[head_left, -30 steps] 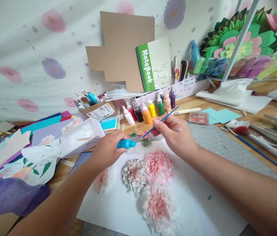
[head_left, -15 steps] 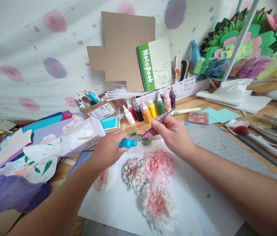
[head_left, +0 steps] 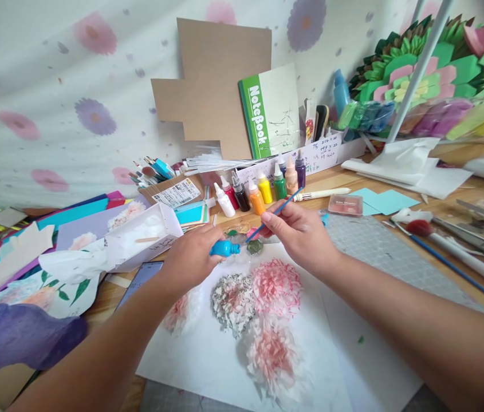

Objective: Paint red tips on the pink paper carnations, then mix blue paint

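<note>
My left hand (head_left: 196, 254) is closed around a small blue paint bottle (head_left: 225, 248), tipped on its side with its uncapped neck to the right. Between the thumb and fingers of my right hand (head_left: 299, 232) is a thin blue paintbrush (head_left: 276, 212), its tip slanting down to the left near the bottle's mouth. Beneath the brush tip lies a clear palette (head_left: 255, 246) with green and pink paint. Closer to me, on white paper (head_left: 207, 372), are a grey-edged paper flower (head_left: 233, 303), a pink-tipped one (head_left: 276, 288), a pale pink one (head_left: 272, 355) and another partly behind my left wrist.
Several paint bottles (head_left: 264, 187) stand in a row behind the palette. A white box (head_left: 156, 243) with a wooden stick is at left, near a phone (head_left: 138, 280). At right are a grey cutting mat (head_left: 366, 252), brushes and scissors. A notebook (head_left: 270, 111) leans at the back.
The blue bottle has shifted very slightly right. My right hand and the brush have moved slightly left and down, bringing the brush tip closer to the palette.
</note>
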A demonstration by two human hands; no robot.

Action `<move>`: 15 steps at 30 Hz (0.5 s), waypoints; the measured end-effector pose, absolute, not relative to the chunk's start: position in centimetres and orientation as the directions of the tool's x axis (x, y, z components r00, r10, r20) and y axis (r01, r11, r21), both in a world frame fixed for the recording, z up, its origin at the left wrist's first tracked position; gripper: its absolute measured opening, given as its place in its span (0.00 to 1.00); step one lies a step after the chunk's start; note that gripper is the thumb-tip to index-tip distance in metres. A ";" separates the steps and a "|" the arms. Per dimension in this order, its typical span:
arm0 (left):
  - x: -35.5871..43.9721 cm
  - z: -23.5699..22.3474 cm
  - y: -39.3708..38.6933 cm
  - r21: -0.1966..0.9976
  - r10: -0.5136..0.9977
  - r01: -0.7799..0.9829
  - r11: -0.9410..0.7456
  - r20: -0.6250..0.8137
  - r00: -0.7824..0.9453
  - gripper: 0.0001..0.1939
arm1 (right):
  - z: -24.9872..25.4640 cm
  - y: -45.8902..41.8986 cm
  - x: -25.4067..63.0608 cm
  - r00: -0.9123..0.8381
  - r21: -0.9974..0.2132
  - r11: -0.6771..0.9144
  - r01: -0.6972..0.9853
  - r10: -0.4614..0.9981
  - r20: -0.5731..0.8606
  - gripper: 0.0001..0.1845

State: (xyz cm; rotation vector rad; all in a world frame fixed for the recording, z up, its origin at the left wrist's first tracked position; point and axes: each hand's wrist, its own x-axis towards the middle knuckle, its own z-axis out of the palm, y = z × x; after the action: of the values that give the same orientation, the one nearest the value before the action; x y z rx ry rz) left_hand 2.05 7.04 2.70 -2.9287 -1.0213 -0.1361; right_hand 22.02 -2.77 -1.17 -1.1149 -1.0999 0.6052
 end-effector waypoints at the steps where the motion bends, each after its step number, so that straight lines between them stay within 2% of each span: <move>1: 2.1 2.7 7.0 -0.012 0.620 0.624 -0.782 0.092 0.779 0.07 | -1.2 -2.8 22.0 0.379 -0.922 0.364 0.132 0.841 0.386 0.15; 15: 2.1 2.7 7.1 -0.066 0.629 0.629 -0.774 0.034 0.777 0.06 | -1.5 -2.7 22.1 0.374 -0.912 0.342 0.228 0.833 0.407 0.14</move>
State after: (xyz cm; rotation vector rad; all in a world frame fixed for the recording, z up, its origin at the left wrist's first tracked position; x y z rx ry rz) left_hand 2.06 7.06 2.69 -2.8914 -1.0252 -0.0147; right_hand 22.13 -2.75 -1.45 -1.1910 -1.1557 0.5363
